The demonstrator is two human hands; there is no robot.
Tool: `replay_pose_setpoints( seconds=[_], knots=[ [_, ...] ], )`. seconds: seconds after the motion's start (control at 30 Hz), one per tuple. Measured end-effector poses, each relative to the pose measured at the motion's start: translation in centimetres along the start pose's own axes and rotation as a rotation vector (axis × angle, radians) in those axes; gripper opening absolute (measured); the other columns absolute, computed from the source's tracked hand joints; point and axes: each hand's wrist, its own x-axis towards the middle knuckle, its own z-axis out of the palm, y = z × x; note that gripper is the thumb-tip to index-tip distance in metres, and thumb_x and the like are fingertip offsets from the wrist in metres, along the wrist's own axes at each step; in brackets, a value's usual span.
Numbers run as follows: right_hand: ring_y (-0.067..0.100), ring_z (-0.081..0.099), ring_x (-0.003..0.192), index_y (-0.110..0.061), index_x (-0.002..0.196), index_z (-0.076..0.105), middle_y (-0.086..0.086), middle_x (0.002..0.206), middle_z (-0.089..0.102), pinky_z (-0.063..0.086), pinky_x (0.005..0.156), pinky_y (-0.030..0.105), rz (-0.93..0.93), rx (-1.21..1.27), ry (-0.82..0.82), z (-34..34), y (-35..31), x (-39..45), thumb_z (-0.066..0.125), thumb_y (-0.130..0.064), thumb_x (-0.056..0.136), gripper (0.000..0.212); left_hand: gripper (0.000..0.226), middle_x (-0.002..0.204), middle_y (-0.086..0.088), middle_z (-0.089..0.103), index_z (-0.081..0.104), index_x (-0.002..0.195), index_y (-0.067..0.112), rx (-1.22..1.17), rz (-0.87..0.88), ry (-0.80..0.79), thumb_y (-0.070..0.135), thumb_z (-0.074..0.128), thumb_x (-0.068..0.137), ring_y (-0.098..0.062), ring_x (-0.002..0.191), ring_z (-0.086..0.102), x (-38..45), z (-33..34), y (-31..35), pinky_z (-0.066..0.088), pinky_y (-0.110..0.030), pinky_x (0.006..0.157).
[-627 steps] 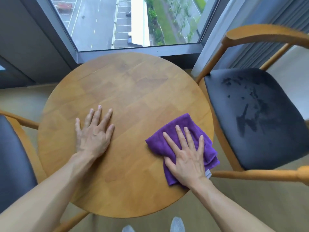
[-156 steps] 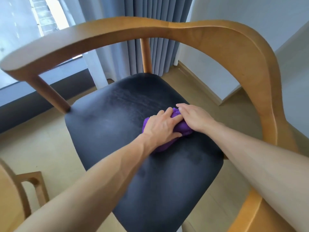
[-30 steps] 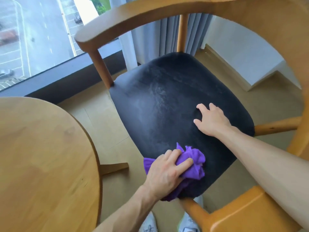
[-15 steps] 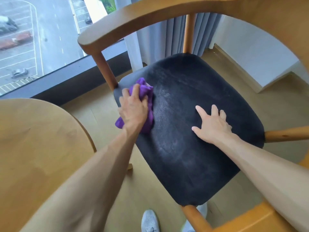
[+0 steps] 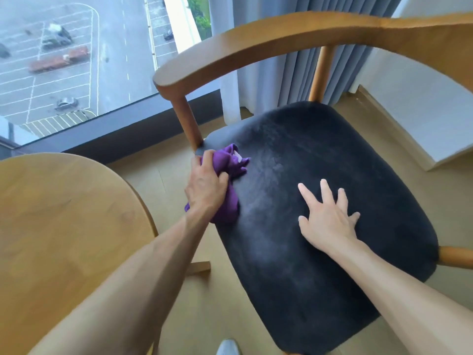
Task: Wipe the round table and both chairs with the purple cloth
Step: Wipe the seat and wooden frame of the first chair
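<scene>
A bunched purple cloth (image 5: 226,172) is lying on the near-left edge of a wooden armchair's dark velvety seat (image 5: 320,226); a round wooden table (image 5: 64,226) is standing just left.

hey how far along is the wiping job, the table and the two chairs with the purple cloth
Done: cannot tell from this view; the round table shows no sign either way. In hand: the left hand grips the bunched purple cloth at the dark seat's near-window corner, while the right hand lies flat on the seat. Left: probably this chair's wooden armrest, and the second chair, which is out of view.
</scene>
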Motion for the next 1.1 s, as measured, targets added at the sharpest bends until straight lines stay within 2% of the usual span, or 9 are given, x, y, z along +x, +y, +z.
replay_pose_setpoints(
  seconds=[0.13, 0.3, 0.4, 0.5, 0.6, 0.73, 0.8, 0.93, 1.1],
  knots=[
    [0.035, -0.008, 0.152, -0.05, 0.154, 0.007, -0.003, 0.166, -0.008, 0.01, 0.118, 0.066, 0.0, 0.053, 0.021, -0.5, 0.2, 0.0, 0.045, -0.035, 0.1, 0.067, 0.038, 0.126, -0.016, 0.048, 0.044, 0.129, 0.012, -0.15, -0.358, 0.108, 0.023, 0.051, 0.094, -0.04, 0.116, 0.055, 4.4, 0.8, 4.3, 0.043, -0.046, 0.097],
    [0.025, 0.023, 0.148, -0.03, 0.156, 0.023, 0.004, 0.162, 0.023, 0.023, 0.119, 0.045, -0.143, 0.444, 0.302, -3.6, -0.3, 2.4, 0.04, -0.028, 0.103, 0.056, 0.057, 0.126, -0.011, 0.062, 0.049, 0.135, 0.015, -0.523, -0.153, -0.138, 0.054, 0.055, 0.093, -0.031, 0.118, 0.059, 4.5, 3.0, 10.3, 0.046, -0.041, 0.104],
    [0.021, 0.029, 0.146, -0.027, 0.158, 0.018, 0.0, 0.163, 0.021, 0.026, 0.113, 0.033, -0.09, 0.62, 0.305, -6.3, -0.5, 5.2, 0.038, -0.013, 0.099, 0.064, 0.05, 0.135, -0.011, 0.057, 0.049, 0.139, 0.016, -0.218, 0.003, -0.11, 0.047, 0.044, 0.101, -0.031, 0.125, 0.053, 4.9, 3.5, 9.0, 0.042, -0.043, 0.106],
    [0.028, 0.029, 0.145, -0.027, 0.157, 0.02, 0.002, 0.163, 0.021, 0.03, 0.114, 0.045, 0.024, 0.536, 0.424, -7.9, -0.1, 7.8, 0.04, -0.005, 0.093, 0.071, 0.042, 0.143, -0.007, 0.048, 0.048, 0.14, 0.02, 0.313, 0.273, -0.027, 0.037, 0.038, 0.103, -0.029, 0.132, 0.044, 5.1, 3.7, 4.9, 0.037, -0.043, 0.107],
    [0.031, 0.028, 0.144, -0.033, 0.154, 0.025, 0.005, 0.16, 0.023, 0.037, 0.109, 0.056, -0.152, 0.307, 0.629, -8.3, -0.8, 9.0, 0.045, -0.023, 0.093, 0.065, 0.054, 0.167, -0.001, 0.016, 0.023, 0.157, 0.029, 0.438, 0.298, -0.129, 0.042, 0.027, 0.105, -0.02, 0.153, 0.012, 4.3, 4.9, 1.3, 0.013, -0.044, 0.124],
    [0.034, 0.014, 0.146, -0.049, 0.152, -0.002, 0.0, 0.164, -0.007, 0.035, 0.103, 0.061, -0.262, -0.146, 0.331, -6.0, -2.8, 11.3, 0.05, -0.071, 0.083, 0.089, 0.057, 0.167, 0.002, 0.015, 0.024, 0.157, 0.032, 0.394, 0.216, -0.017, 0.049, 0.029, 0.103, -0.015, 0.155, 0.006, 3.5, 6.1, 0.1, -0.002, -0.046, 0.124],
    [0.036, 0.026, 0.132, -0.046, 0.153, 0.006, 0.006, 0.162, 0.002, 0.041, 0.093, 0.055, -0.258, -0.238, 0.372, -5.0, -3.0, 12.3, 0.056, -0.065, 0.083, 0.087, 0.057, 0.165, 0.0, 0.023, 0.032, 0.154, 0.033, 0.336, 0.086, 0.089, 0.051, 0.038, 0.1, -0.018, 0.153, 0.014, 3.0, 6.3, -0.1, 0.004, -0.048, 0.124],
    [0.038, 0.044, 0.107, -0.033, 0.143, 0.039, 0.012, 0.139, 0.038, 0.052, 0.076, 0.048, -0.336, -0.167, 0.612, -6.9, -2.7, 16.5, 0.066, -0.032, 0.086, 0.063, 0.056, 0.159, -0.007, 0.037, 0.046, 0.148, 0.027, 0.293, 0.102, 0.166, 0.048, 0.043, 0.096, -0.027, 0.148, 0.03, 2.6, 6.5, -0.3, 0.027, -0.05, 0.119],
    [0.041, 0.044, 0.113, -0.024, 0.144, 0.036, 0.018, 0.126, 0.046, 0.046, 0.086, 0.05, -0.228, -0.19, 0.661, -10.3, -5.9, 23.5, 0.06, -0.028, 0.094, 0.056, 0.057, 0.157, -0.007, 0.04, 0.049, 0.147, 0.027, 0.295, 0.109, 0.206, 0.049, 0.038, 0.095, -0.026, 0.147, 0.034, 3.0, 7.1, -0.8, 0.027, -0.049, 0.12]
  ],
)
